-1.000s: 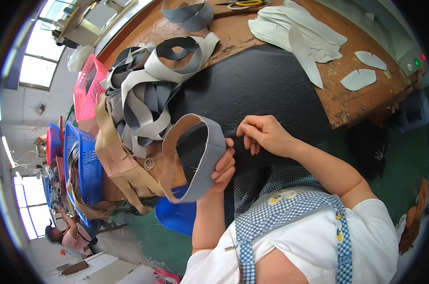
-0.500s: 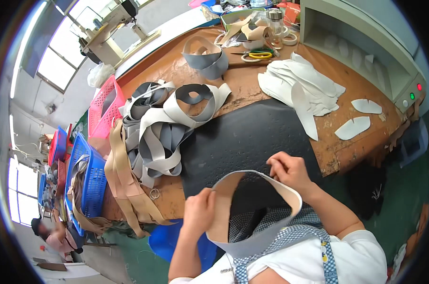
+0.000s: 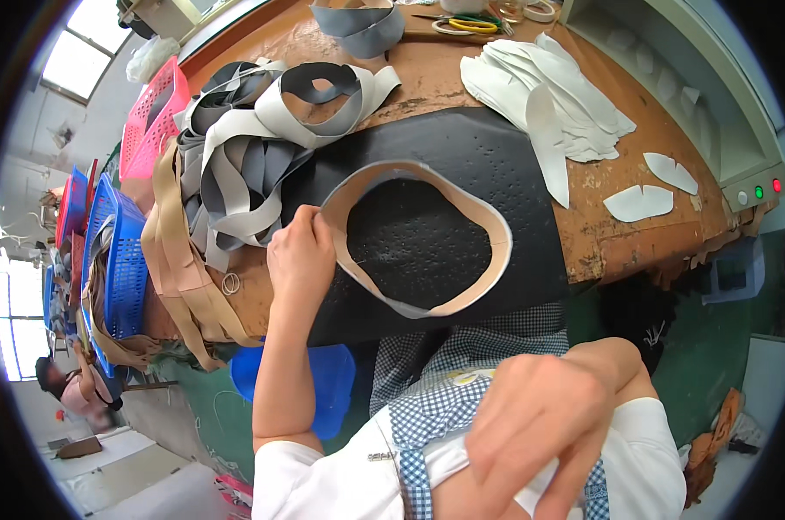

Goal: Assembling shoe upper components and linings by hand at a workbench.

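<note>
Where half a second ago both hands held the looped strip up off the mat, only the left hand (image 3: pixel 299 253) has it now: its fingers (image 3: pixel 308 227) pinch the outer left edge of the tan-lined, grey-backed loop (image 3: pixel 418 238). The loop has come down to lie on the black perforated mat (image 3: pixel 496 156), spread open as an oval ring so that the mat shows through its middle. The right hand (image 3: pixel 531 420) has let go and come back close under the camera, large and blurred; its fingers are loosely curled and hold nothing that I can make out. From where I stand, that looks like one piece being laid out flat for the next bit of handling.

Along the left edge of the surface (image 3: pixel 635 234) stand the baskets. A pink plastic basket (image 3: pixel 154 117) sits behind the heap of grey and cream strips (image 3: pixel 254 147); its contents are hidden from here. Nearer, a blue basket (image 3: pixel 124 260) has tan strips (image 3: pixel 180 269) draped over its rim and down the side. Farther back lie a stack of white cut pieces (image 3: pixel 553 87) and yellow-handled scissors (image 3: pixel 462 26).
</note>
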`<state>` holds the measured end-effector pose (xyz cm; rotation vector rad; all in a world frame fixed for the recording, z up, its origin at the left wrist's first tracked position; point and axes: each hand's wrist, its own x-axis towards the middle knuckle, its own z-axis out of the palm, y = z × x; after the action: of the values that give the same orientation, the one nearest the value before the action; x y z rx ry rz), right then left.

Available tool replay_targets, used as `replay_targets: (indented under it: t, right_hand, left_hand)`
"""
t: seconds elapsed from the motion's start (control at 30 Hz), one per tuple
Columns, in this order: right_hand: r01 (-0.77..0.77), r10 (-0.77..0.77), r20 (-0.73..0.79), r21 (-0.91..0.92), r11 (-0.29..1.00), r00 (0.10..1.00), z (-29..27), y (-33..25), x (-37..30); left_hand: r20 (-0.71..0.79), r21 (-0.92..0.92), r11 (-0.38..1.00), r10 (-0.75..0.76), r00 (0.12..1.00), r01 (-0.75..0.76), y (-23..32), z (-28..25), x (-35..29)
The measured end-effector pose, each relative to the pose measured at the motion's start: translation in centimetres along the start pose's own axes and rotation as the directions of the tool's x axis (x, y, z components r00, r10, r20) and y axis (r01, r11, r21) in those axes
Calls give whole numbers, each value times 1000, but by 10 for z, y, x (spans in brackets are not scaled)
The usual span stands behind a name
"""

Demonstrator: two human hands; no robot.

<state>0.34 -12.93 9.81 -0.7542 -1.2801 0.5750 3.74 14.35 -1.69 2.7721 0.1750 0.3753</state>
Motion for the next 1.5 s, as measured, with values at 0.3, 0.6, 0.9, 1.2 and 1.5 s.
replay_targets:
  t: [0.3, 0.6, 0.9, 1.2, 1.5]
  right_hand:
    - [-20, 24, -20, 158, 987, 1000, 14, 15, -2]
    - [-192, 185, -154, -32, 981, 971, 29, 41, -7]
    - [-768, 565, -799, 226, 600, 206, -19, 120, -53]
    - [-827, 178, -922, -206, 523, 342, -20, 146, -57]
    - [-903, 65, -911, -390, 182, 407, -11, 147, -54]
  left_hand:
    - [237, -232, 948, -161, 958, 216, -32, 0, 7]
    - [166, -533, 825, -116, 979, 188, -41, 11, -18]
    - [248, -712, 655, -102, 963, 252, 11, 7, -59]
    - [412, -755, 524, -86, 907, 393, 22, 28, -94]
    - [396, -602, 689, -182, 900, 404, 32, 22, -98]
